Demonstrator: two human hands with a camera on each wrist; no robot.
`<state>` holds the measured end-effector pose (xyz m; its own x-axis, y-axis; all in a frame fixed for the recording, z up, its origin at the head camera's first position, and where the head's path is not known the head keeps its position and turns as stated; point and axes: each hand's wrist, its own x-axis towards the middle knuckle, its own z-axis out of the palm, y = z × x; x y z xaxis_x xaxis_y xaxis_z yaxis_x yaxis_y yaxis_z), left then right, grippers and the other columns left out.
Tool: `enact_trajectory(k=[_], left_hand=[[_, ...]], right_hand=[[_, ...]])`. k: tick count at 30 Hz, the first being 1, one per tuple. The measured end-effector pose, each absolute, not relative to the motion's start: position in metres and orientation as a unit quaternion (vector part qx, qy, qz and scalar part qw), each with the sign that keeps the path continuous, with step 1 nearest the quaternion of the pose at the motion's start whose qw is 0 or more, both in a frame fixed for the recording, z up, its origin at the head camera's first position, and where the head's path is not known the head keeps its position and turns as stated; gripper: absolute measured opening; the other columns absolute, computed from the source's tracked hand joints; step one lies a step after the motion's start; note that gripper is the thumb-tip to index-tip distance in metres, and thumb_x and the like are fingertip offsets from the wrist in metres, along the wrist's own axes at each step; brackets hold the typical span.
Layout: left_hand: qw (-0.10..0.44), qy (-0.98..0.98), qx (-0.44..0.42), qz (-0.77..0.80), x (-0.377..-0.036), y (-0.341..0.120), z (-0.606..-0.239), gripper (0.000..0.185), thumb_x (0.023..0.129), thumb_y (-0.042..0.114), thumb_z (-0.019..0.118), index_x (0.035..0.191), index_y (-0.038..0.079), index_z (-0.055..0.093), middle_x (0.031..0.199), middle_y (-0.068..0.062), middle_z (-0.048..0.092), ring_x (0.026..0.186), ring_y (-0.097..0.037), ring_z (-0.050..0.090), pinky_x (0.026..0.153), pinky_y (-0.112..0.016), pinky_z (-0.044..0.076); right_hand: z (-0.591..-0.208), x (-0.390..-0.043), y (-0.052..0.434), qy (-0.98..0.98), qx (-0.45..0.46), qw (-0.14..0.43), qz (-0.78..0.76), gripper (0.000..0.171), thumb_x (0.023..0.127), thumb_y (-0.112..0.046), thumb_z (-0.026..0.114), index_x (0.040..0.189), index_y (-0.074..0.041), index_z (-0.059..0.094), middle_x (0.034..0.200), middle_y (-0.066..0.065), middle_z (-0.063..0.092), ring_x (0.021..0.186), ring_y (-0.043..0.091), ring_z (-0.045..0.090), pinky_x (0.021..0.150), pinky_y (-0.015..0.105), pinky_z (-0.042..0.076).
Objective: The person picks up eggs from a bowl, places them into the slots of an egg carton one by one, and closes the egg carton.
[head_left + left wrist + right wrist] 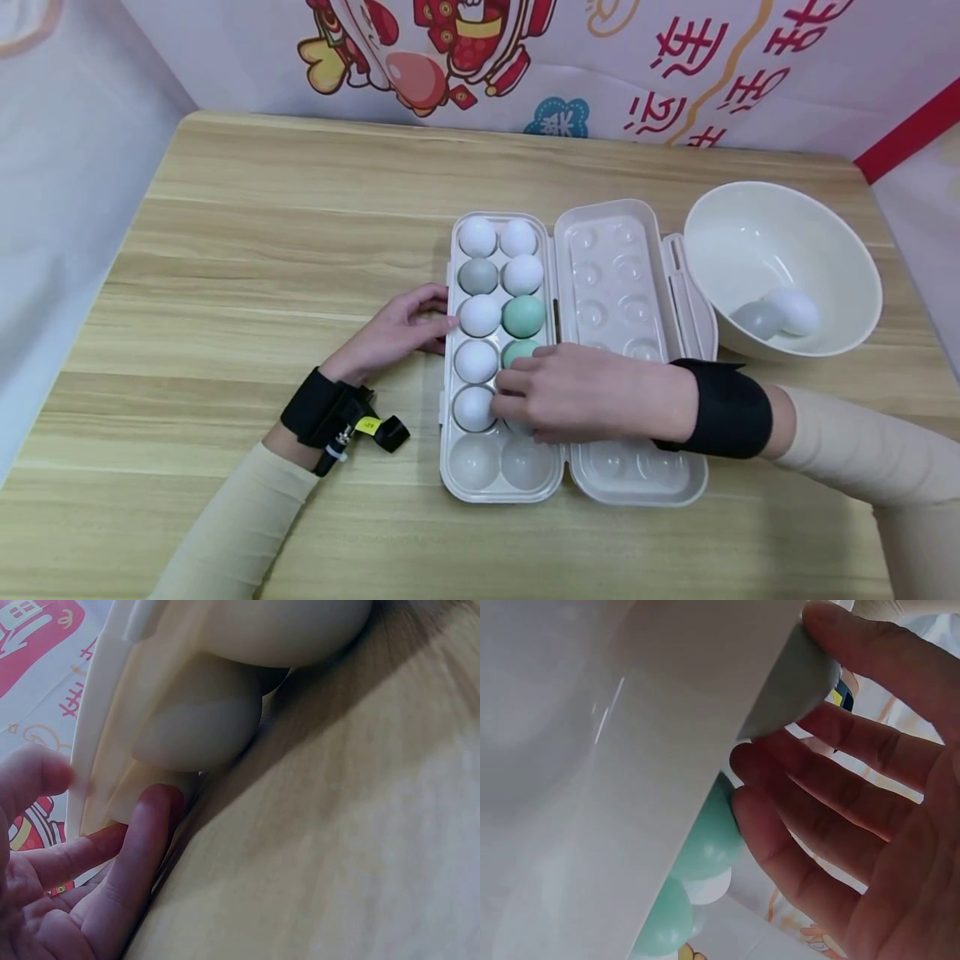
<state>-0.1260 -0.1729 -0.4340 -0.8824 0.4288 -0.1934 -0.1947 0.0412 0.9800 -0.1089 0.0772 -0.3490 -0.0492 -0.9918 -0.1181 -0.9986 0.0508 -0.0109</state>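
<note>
Grey egg point(793, 686), pinched in the right grip point(588, 392), left grip point(393, 333) holding egg tray point(474, 461) by its side

Head view: right grip point(585, 393) hides most of gray egg point(793, 688); wall print point(416, 79) cut off by top edge.

On the white backdrop point(247, 58), red Chinese characters point(690, 46) ran in two slanting lines: 连 and 运 stood in one, 活 in the other, the rest uncertain. A blue flower-shaped badge point(557, 117) printed there bore an unclear white character. The yellow tag point(367, 426) on the black left-wrist strap point(315, 408) carried dark marks too small to read.
</note>
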Motion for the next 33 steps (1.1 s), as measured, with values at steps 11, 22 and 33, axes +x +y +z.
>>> enact_trajectory(k=[11,22,33], left_hand=[[0.227,0.686,0.089,0.685,-0.129,-0.172,-0.434,0.034,0.098,0.004,0.055,0.129,-0.005,0.046,0.121,-0.021,0.051,0.096,-0.026,0.061,0.079,-0.041,0.057],[0.223,0.694,0.088,0.679,-0.127,-0.173,-0.434,0.036,0.097,0.004,0.055,0.131,-0.006,0.045,0.120,-0.022,0.051,0.095,-0.026,0.061,0.079,-0.040,0.057],[0.222,0.690,0.086,0.683,-0.126,-0.173,-0.434,0.033,0.097,0.004,0.054,0.128,-0.005,0.047,0.118,-0.021,0.053,0.097,-0.026,0.061,0.079,-0.041,0.057]], right_hand=[[-0.345,-0.114,0.083,0.728,-0.685,0.027,0.022,0.024,0.077,-0.019,0.074,0.093,-0.015,0.057,0.089,-0.002,0.055,0.084,0.016,0.057,0.069,0.031,0.051],[-0.319,-0.132,0.103,0.752,-0.658,0.039,-0.019,0.033,0.078,-0.018,0.079,0.104,-0.010,0.060,0.107,0.004,0.061,0.097,0.021,0.058,0.077,0.038,0.053],[-0.289,-0.149,0.131,0.770,-0.634,-0.043,-0.061,0.041,0.074,-0.015,0.084,0.109,-0.008,0.063,0.116,0.010,0.061,0.093,0.028,0.063,0.071,0.046,0.057]])
